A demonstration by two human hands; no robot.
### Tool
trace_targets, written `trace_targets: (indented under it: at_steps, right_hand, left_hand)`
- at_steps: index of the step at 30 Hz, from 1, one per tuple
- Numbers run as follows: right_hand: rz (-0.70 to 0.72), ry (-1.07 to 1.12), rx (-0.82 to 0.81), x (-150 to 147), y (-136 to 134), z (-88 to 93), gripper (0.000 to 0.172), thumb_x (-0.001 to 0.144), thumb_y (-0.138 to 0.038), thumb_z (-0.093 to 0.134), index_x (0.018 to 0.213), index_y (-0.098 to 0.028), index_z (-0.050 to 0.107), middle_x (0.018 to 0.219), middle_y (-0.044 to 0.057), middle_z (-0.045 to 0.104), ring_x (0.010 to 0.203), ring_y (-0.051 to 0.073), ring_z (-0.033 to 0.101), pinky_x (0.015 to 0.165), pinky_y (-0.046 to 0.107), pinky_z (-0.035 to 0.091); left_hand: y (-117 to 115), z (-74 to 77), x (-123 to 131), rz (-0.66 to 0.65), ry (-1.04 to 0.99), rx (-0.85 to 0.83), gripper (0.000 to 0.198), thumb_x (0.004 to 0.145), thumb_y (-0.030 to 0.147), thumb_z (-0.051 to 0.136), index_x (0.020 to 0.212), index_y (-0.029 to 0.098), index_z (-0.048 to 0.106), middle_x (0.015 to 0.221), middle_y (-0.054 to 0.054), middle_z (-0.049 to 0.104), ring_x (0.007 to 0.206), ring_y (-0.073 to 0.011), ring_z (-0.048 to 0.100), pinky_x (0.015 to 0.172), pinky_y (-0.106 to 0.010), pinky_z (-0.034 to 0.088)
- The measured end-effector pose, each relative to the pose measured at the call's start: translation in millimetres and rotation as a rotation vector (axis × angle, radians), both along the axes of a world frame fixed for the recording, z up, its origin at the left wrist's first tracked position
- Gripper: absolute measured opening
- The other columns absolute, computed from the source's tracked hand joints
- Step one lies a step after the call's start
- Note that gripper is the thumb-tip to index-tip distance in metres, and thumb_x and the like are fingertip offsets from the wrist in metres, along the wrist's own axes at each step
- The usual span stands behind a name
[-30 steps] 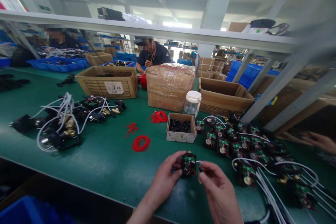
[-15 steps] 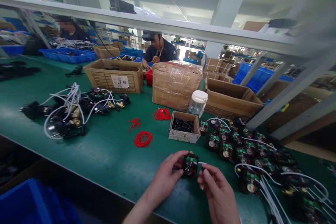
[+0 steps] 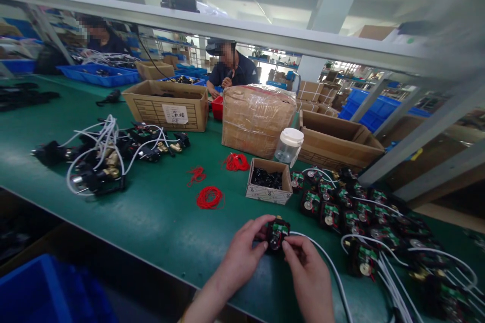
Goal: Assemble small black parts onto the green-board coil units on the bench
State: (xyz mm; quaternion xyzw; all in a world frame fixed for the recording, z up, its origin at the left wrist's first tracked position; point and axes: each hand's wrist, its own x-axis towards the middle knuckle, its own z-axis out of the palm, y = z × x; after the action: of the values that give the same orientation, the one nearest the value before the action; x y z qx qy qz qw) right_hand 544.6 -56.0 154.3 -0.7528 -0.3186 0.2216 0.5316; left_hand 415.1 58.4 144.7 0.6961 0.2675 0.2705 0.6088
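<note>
A small black module (image 3: pixel 278 233) with a green circuit board and a white wire sits between my two hands above the green table (image 3: pixel 159 222). My left hand (image 3: pixel 244 251) grips its left side with curled fingers. My right hand (image 3: pixel 303 270) pinches its lower right edge, fingers closed. The white wire (image 3: pixel 329 265) trails off to the right. A row of similar modules (image 3: pixel 341 209) with white leads lies to the right.
A small open carton of black parts (image 3: pixel 268 186) and red wire coils (image 3: pixel 209 197) lie ahead. A jar (image 3: pixel 289 145), wrapped parcel (image 3: pixel 256 118) and cartons (image 3: pixel 168 104) stand behind. Wired assemblies (image 3: pixel 102 156) lie left. Two people work across the table. A blue bin (image 3: pixel 45 292) sits below.
My right hand has closed in onto the module, which it was held slightly apart from before. The view has shifted a little left and down.
</note>
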Motion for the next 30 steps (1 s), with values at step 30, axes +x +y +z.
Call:
trace_targets:
  at_steps: [30]
  right_hand:
    - [-0.301,0.021,0.079,-17,9,-28.5,0.035,0.084,-0.055,0.069,0.087,-0.021,0.069,0.084,0.005,0.072,0.079,0.024,0.064,0.073,0.034,0.049]
  left_hand:
    - [4,4.3,4,-0.028,0.055,0.018,0.071,0.069,-0.003,0.052,0.131,0.03,0.062,0.117,-0.003,0.067,0.101,-0.0187,0.063,0.1,-0.034,0.051]
